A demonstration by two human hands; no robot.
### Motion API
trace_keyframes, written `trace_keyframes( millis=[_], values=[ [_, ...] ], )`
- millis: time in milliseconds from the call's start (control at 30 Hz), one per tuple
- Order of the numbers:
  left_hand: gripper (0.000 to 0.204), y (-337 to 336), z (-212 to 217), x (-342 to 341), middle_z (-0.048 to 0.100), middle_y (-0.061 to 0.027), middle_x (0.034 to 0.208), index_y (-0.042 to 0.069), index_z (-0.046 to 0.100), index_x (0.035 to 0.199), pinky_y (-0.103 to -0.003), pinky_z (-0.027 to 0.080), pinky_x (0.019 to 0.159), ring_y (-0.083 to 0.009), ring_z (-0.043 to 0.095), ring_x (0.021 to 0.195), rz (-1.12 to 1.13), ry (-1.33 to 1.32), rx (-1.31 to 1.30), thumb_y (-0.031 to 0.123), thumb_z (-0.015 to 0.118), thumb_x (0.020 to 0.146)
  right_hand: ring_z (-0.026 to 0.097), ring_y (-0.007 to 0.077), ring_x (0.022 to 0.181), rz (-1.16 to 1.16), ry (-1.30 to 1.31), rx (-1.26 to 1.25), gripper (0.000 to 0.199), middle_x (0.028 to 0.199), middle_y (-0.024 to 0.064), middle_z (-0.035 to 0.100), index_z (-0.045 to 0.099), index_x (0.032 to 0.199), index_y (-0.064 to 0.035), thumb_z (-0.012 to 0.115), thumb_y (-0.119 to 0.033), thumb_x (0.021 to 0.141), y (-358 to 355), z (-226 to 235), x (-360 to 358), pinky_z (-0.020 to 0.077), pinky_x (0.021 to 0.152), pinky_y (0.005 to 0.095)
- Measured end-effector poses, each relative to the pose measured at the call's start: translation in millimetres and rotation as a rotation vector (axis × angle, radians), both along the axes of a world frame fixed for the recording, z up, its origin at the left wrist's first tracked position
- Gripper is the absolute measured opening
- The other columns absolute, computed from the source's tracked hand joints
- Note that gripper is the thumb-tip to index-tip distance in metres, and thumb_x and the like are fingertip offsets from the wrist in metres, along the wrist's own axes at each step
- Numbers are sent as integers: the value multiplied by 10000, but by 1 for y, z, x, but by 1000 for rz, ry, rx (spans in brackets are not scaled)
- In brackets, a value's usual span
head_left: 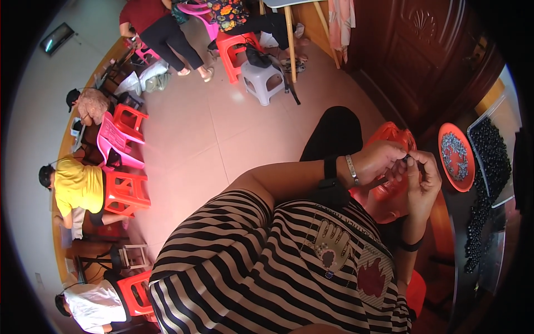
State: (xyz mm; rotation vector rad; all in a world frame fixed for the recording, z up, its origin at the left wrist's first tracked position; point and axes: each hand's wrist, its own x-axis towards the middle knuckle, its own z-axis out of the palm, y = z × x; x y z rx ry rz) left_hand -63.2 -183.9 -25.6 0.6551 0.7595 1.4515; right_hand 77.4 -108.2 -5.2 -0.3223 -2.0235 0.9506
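My left hand (381, 161), with a bracelet and a dark band at its wrist, is closed with its fingertips drawn together. Against it, the thumb and fingers of my right hand (424, 181) are pinched. Between the two sets of fingertips shows a small dark piece (408, 157), too small to name. Beneath my hands lies a shiny red plastic bag (384, 192), partly hidden by them. Just right of my right hand, an orange-red round dish (444, 132) holds many small silvery pieces (457, 158).
A clear tray (507, 106) of small black pieces stands at the right, with more black pieces (477, 231) spread on the dark table (463, 222). A brown carved door (420, 39) rises beyond. Other people sit along the left wall on red stools (127, 192); a grey stool (261, 78) stands ahead.
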Motion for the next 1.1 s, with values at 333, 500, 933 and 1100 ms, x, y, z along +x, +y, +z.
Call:
trace_keyframes(
  millis=[333, 500, 933, 1100],
  values=[
    [192, -3, -8, -7, 595, -65, 817, 68, 562, 887, -299, 458, 637, -195, 611, 727, 14, 23, 0, 241, 484, 915, 573, 134, 798, -13, 8, -29, 83, 877, 64, 613, 633, 935, -5, 617, 14, 855, -4, 0, -8, 456, 727, 249],
    [198, -3, -12, -10, 603, -69, 829, 61, 560, 905, -295, 460, 637, -201, 621, 743, 6, 4, -35, 245, 486, 915, 571, 124, 788, -10, -6, -69, 88, 891, 62, 611, 634, 943, -1, 617, 11, 857, -2, -6, -11, 461, 712, 245],
    [217, 77, 29, 5, 611, -42, 843, 54, 588, 914, -283, 470, 661, -176, 605, 746, -231, -68, 41, 258, 521, 889, 591, 98, 790, -124, -45, -288, 112, 854, 31, 625, 632, 985, 5, 577, 14, 887, 46, 50, 25, 485, 732, 236],
    [272, 126, 42, 27, 595, -68, 908, 25, 574, 1050, -315, 457, 730, -222, 606, 838, -499, -167, 161, 242, 454, 941, 608, 101, 785, -160, 6, -447, 112, 842, 41, 650, 629, 993, 14, 585, -19, 896, 72, 78, 62, 496, 754, 248]
  ],
)
